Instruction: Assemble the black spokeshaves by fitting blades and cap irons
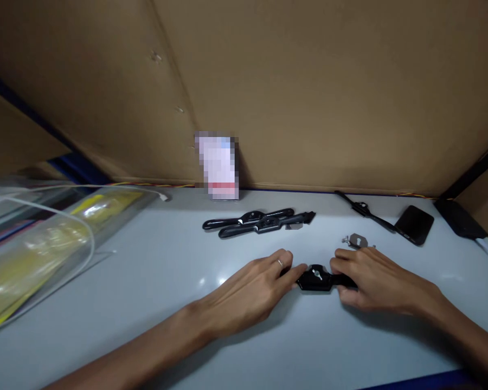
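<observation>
A black two-handled tool (316,277) with a small silver screw at its middle lies low over the grey table, between my hands. My left hand (264,281), with a ring on one finger, is closed round its left end. Wrapped round the right handle is my right hand (364,279). Just beyond the right hand sits a small metal plate (358,240) with screws beside it. Two similar black tools, one nearer (268,223) and one farther (251,218), lie side by side behind, with a thin metal piece (294,226) at their right.
Another black tool (366,210) lies at the back right, near a dark phone (415,225) and a black adapter (459,219). A blurred upright card or screen (219,168) leans on the cardboard wall. Plastic bags (57,244) and a white cable (91,238) occupy the left.
</observation>
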`<state>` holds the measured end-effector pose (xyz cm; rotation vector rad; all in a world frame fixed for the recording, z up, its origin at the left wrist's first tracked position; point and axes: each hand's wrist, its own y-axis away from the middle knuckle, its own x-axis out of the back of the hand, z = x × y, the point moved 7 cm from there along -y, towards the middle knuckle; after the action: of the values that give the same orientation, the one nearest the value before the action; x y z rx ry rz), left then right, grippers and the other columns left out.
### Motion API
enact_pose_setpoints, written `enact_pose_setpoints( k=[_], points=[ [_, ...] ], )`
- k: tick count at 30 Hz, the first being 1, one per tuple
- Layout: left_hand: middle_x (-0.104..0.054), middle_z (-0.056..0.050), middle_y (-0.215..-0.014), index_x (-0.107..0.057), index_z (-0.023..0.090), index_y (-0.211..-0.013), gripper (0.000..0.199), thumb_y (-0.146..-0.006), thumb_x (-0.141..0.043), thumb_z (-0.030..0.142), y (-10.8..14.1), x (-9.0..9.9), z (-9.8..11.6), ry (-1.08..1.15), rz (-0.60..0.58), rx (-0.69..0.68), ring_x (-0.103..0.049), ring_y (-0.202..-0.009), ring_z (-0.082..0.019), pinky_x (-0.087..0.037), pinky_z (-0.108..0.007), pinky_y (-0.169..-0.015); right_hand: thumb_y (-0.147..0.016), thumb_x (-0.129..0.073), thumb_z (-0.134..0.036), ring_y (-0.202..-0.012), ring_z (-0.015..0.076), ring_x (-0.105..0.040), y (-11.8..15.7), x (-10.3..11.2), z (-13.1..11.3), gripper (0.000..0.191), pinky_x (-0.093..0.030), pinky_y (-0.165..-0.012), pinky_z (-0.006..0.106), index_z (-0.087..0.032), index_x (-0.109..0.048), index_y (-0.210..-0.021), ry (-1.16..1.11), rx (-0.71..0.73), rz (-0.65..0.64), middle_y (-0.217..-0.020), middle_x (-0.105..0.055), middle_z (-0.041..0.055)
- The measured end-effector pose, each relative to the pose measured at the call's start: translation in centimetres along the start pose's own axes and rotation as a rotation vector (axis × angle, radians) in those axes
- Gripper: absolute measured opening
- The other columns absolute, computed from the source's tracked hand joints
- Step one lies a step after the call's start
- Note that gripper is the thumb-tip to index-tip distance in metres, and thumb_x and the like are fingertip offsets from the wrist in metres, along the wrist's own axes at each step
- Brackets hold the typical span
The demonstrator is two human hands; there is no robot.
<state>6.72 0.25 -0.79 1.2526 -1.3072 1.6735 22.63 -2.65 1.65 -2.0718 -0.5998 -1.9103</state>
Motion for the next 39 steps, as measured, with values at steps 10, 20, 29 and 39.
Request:
enact_pose_setpoints(
  k=[10,20,29,39],
  points=[
    [-0.058,-0.012,-0.118,-0.042,0.021,-0.146,0.041,-0.105,-0.042,0.026,0.5,3.5,-4.3,-0.015,0.29,0.24,-0.057,-0.105,-0.026,-0.053,-0.044,-0.088,-0.086,-0.065,-0.026,-0.054,0.0127,-0.044,-1.0,0.8,4.8,0.021,-0.027,-0.058,0.027,-0.022,-0.056,-0.066,-0.047,-0.201,0.192,-0.056,-0.054,-0.004],
    [-0.063,-0.015,-0.12,-0.056,0.014,-0.136,0.038,-0.1,-0.05,0.025,1.3,0.0,-9.6,-0.201,0.02,0.503,-0.054,-0.105,-0.032,-0.047,-0.046,-0.087,-0.087,-0.059,-0.038,-0.053,0.0203,-0.051,0.0,0.8,13.9,0.028,-0.022,-0.053,0.03,-0.023,-0.061,-0.064,0.097,-0.672,0.281,-0.058,-0.06,0.0048],
    [-0.062,-0.014,-0.112,-0.063,0.013,-0.117,0.024,-0.099,-0.053,0.025,0.8,0.5,-8.7,-0.163,-0.032,0.461,-0.053,-0.102,-0.03,-0.047,-0.045,-0.086,-0.089,-0.058,-0.047,-0.064,0.0248,-0.062,-0.1,-0.3,14.4,0.028,-0.025,-0.055,0.03,-0.023,-0.068,-0.079,0.136,-0.715,0.226,-0.067,-0.067,0.0068],
    [-0.059,-0.009,-0.103,-0.055,0.015,-0.125,0.028,-0.102,-0.044,0.026,0.2,0.2,-4.4,0.151,-0.049,0.212,-0.059,-0.089,-0.024,-0.054,-0.041,-0.077,-0.096,-0.051,-0.04,-0.072,0.0251,-0.065,-0.4,-0.5,13.6,0.027,-0.026,-0.057,0.032,-0.022,-0.069,-0.103,0.152,-0.643,0.252,-0.084,-0.073,0.009]
  ],
)
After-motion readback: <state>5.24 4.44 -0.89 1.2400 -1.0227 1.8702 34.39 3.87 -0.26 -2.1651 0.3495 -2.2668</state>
